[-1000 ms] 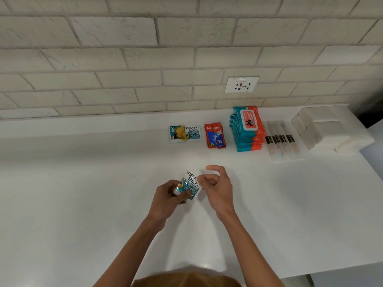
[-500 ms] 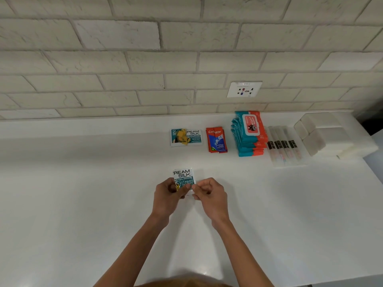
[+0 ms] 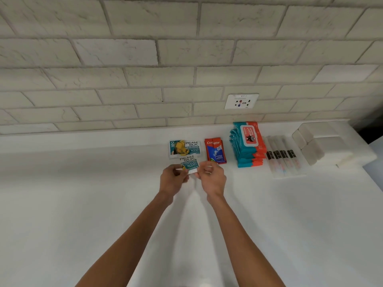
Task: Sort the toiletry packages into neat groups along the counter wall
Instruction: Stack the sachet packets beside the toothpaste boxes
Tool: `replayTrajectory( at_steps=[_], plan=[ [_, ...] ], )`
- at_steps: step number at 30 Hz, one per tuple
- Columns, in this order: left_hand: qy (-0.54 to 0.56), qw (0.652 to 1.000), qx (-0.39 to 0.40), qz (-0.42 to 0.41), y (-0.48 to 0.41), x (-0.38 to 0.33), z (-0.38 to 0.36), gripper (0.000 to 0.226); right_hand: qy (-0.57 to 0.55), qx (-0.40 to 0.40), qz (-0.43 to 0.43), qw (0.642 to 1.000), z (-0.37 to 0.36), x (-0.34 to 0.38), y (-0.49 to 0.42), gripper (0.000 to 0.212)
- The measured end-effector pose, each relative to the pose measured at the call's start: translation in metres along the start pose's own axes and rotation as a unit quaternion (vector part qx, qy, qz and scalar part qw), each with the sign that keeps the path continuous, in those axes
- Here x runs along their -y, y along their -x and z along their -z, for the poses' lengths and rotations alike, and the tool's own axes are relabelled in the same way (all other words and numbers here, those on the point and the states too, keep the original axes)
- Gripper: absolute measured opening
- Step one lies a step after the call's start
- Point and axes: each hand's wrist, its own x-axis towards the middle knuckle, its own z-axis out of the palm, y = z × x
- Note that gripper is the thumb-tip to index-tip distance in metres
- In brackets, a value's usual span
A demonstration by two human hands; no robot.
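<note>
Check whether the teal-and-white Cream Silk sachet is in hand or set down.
In hand: both hands, left hand and right hand, pinch the teal-and-white Cream Silk sachet.

held sachet (image 3: 189,164): our fingers cover its lower edge | toothbrush packs (image 3: 285,160): print too small for us to read | white blocks (image 3: 317,143): we cannot tell what they are

Setting: domestic bathroom or kitchen counter. White solid surface (image 3: 83,204) meets an off-white brick-tile wall (image 3: 124,79). White wall socket (image 3: 241,101) set in the tiles; directly below it, wet-wipe packs (image 3: 248,146) and Colgate sachets (image 3: 215,150).
</note>
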Motion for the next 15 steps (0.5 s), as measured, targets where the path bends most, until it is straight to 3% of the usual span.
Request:
replayTrajectory(
  at_steps=[8,12,15],
  plan=[
    [-0.128,0.989,-0.012,-0.074,-0.051,-0.046,-0.012,0.036,0.020,-0.047,0.044,0.998,-0.031,0.026,-0.071,0.020],
    [-0.264,0.954,-0.008,-0.139,-0.063,-0.047,-0.008,0.027,0.070,-0.047,0.059,0.995,-0.043,0.025,-0.088,0.014],
    [-0.341,0.929,0.007,-0.143,-0.069,-0.032,-0.002,0.041,0.143,-0.027,0.073,0.987,-0.044,0.019,-0.091,0.017]
  ],
)
